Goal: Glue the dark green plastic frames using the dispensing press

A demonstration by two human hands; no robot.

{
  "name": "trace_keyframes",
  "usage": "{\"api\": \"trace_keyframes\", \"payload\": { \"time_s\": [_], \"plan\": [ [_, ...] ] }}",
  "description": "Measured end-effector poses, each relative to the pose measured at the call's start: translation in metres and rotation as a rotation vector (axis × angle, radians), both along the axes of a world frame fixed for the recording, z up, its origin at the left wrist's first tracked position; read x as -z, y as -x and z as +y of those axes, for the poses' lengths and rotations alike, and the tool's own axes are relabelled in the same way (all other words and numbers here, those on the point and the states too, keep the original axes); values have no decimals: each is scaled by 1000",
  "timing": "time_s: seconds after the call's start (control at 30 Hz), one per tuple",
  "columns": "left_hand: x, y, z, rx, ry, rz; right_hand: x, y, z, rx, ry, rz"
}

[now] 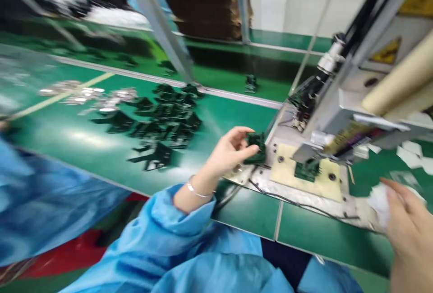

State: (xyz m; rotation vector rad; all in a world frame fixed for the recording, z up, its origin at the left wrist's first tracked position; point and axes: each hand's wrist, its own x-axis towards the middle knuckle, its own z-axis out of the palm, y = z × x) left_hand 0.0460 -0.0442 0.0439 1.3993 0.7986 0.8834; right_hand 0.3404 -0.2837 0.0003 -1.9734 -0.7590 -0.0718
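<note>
Near the left end of the machine's base, my left hand (232, 151) is closed, pinching a dark green molded part (255, 147) between thumb and fingers. A silver bracelet circles that wrist. At the right edge, my right hand (409, 220) is blurred, its fingers closed around a crumpled-looking white piece (379, 203). Another dark green part (307, 170) sits on the machine's cream fixture plate (324, 187), under the press head (314, 144) and partly hidden by it.
Several dark green parts (172, 114) lie piled left on the green bench (101, 144), beside shiny silvery pieces (113, 99). White pieces (411, 154) lie to the right. A black cable (291, 200) runs along the base's front. A co-worker's blue sleeve (50, 193) is at left.
</note>
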Motion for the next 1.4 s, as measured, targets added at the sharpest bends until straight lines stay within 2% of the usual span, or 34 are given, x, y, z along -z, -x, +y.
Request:
{"api": "trace_keyframes", "payload": {
  "time_s": [0.07,0.1,0.2,0.37,0.5,0.67,0.73,1.03,1.2,1.4],
  "plan": [
    [-1,-1,2,-34,-5,15,-14,-3,-20,-26,38,-79],
    [-2,-3,3,-90,-58,47,-19,-4,-23,-54,38,-117],
    [-4,-6,5,-161,-122,77,-29,-2,-17,-90,15,-192],
    [-3,-9,5,-228,-208,133,-33,1,-11,-62,3,-261],
    [-1,-8,7,-227,-223,132,-35,2,-13,-76,-15,-255],
    [1,-5,8,-214,-208,115,-35,4,-11,-247,-19,-222],
    [1,-5,7,-218,-213,109,-35,5,-9,-273,0,-198],
    [-1,-8,4,-223,-235,157,-37,4,-10,-259,30,-238],
    [-4,-9,0,-164,-227,143,-37,3,-12,-253,53,-298],
    [-2,-8,0,-179,-244,182,-36,3,-13,-259,68,-258]
  ]
}}
